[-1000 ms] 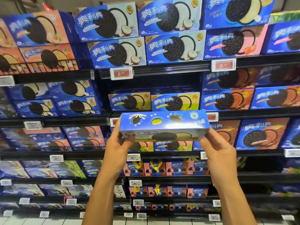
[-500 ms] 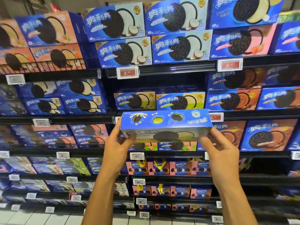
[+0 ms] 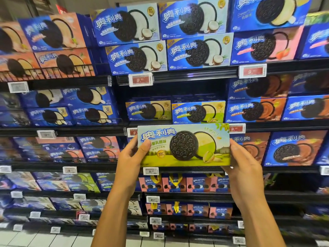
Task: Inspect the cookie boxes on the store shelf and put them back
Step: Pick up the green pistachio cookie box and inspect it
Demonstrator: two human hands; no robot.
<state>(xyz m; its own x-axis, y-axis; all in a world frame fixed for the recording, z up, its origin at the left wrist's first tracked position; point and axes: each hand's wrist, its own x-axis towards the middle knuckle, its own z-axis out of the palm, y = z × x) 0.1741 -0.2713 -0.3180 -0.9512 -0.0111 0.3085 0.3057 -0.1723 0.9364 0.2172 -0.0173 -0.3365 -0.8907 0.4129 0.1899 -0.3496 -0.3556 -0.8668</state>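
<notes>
Head view, nearest first. Both my forearms rise from the bottom edge. One green pistachio cookie box (image 3: 183, 144) held between my two hands, front face toward me, long edge level. My left hand (image 3: 130, 158) grips its left end, thumb curled over the front by the lettering, fingers behind. My right hand (image 3: 243, 164) grips the right end and lower right corner, fingers wrapped behind the box, palm against the edge.

Behind the box, past my knuckles: a shelf rail with one white price tag (image 3: 151, 171) just under the box's bottom edge, and one red tag (image 3: 236, 128) showing at its top right corner.

Directly above my hands, the shelf bay (image 3: 178, 90) holds two green-faced boxes (image 3: 198, 113) side by side, front faces out, with dark open room over them up to the next rail. Right of that, brown chocolate boxes (image 3: 256, 108) stacked two high.

Further up, four coconut boxes (image 3: 198, 51) in a two-by-two block. Up and left of my left hand, peach boxes (image 3: 53, 32) behind a wire rail.

Below my wrists, rows of small pink packs (image 3: 179, 184) on two shelves; exact count cannot be told.
</notes>
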